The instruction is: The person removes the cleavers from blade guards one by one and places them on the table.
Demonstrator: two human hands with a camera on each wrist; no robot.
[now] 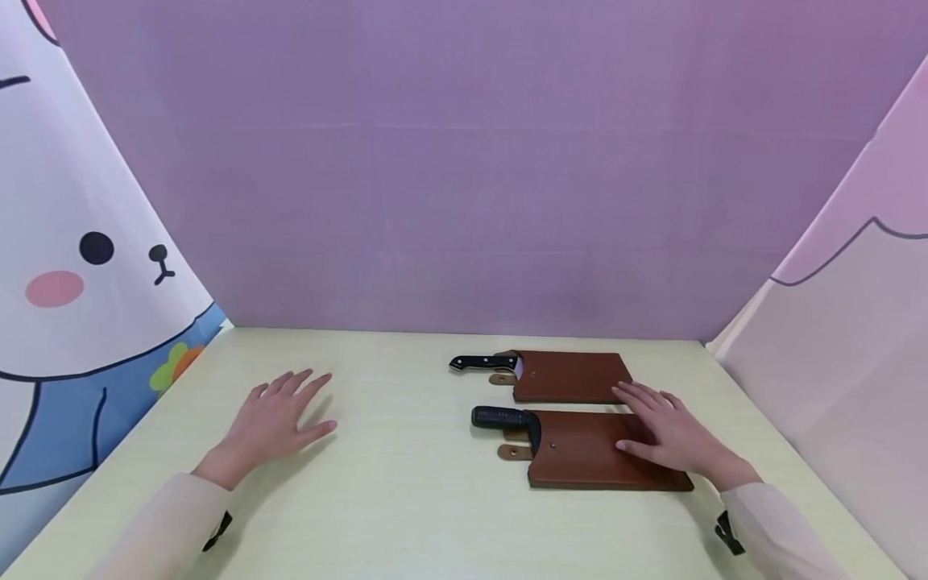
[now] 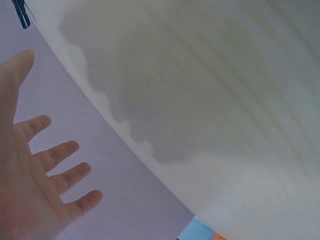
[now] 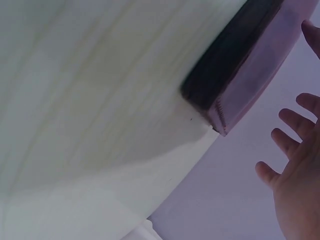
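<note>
Two knives lie in brown leather sheaths on the right half of the table. The farther knife's black riveted handle (image 1: 484,362) sticks out leftward from its sheath (image 1: 576,377). Nearer to me, a thick black handle (image 1: 500,417) projects from the second sheath (image 1: 587,451), whose snap strap (image 1: 515,453) hangs loose. My right hand (image 1: 670,431) hovers over the right end of the near sheath, fingers spread and holding nothing. In the right wrist view that sheath's edge (image 3: 220,75) shows beside the fingers. Over the table's left side, my left hand (image 1: 271,415) is spread, grasping nothing.
The pale wood-grain table (image 1: 391,483) ends at a purple cloth backdrop (image 1: 449,177). A cartoon-printed cloth (image 1: 109,322) slopes along the left side, and a pink and white one (image 1: 855,346) borders the right. Each wrist wears a black strap (image 1: 728,533).
</note>
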